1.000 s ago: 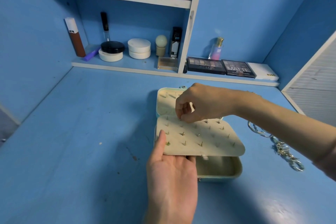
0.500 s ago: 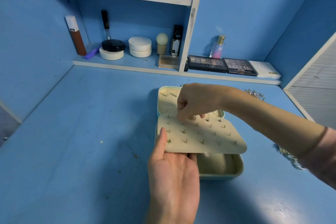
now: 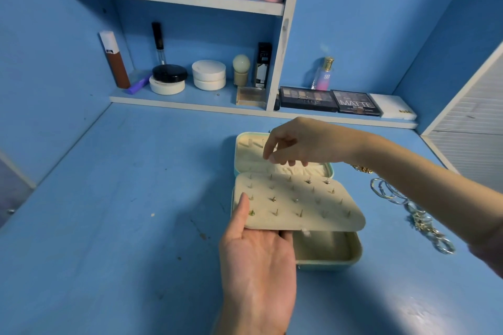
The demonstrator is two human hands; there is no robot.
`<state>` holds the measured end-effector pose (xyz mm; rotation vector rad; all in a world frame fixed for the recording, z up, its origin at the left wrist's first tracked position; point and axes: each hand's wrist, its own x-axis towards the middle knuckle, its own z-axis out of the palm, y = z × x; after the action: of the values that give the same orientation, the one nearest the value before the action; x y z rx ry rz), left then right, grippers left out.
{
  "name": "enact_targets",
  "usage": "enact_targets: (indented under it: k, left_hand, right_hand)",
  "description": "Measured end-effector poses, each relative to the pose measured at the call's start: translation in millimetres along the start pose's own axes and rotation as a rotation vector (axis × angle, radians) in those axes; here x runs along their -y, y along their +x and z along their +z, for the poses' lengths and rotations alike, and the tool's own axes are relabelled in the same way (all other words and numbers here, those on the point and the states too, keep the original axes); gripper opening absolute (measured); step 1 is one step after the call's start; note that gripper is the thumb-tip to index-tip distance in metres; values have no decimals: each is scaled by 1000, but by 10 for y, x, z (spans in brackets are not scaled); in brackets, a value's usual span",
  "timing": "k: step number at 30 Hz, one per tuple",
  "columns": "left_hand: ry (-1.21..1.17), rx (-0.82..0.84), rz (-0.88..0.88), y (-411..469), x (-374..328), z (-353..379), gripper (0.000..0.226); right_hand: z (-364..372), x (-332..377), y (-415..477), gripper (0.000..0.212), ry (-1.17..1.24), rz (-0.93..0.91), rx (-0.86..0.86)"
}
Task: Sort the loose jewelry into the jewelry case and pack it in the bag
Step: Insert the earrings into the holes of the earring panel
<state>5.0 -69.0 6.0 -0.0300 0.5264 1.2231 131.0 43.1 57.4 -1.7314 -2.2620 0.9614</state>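
Observation:
A mint-green jewelry case [image 3: 330, 264] lies open on the blue desk, its cream lid half [image 3: 249, 153] toward the shelves. Its cream earring panel [image 3: 302, 207], with several studs and posts sticking up, is raised over the lower tray. My left hand [image 3: 258, 266] holds the panel's front left corner, thumb on top and fingers beneath. My right hand [image 3: 304, 141] hovers just above the panel's back edge, thumb and forefinger pinched together. Anything between them is too small to see. Loose silver bangles [image 3: 388, 192], a ring chain [image 3: 427, 228] and a gold piece [image 3: 362, 169] lie right of the case, partly behind my right forearm.
Shelves at the back carry cosmetics: round compacts [image 3: 209, 75], a brown tube [image 3: 114, 60], eyeshadow palettes [image 3: 330, 99] and a perfume bottle [image 3: 324, 75]. A white slatted panel [image 3: 473, 128] rises at the right. Bare blue desk [image 3: 122, 198] spreads left of the case.
My right hand has lifted off the panel's back left posts and now hovers above it. The view has tilted down slightly. My left hand keeps its hold on the panel.

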Motion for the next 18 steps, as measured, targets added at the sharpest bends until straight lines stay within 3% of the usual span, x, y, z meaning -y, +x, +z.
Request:
enact_targets:
  k: [7,18]
  left_hand:
    - [-2,-13,0,-14,-12,19,37]
    - [9,-19,-37,15,-33,3,39]
  right_hand:
    - [180,106,77,15,-139,-182,-4]
    - [188,228,142,9,-266,-248,24]
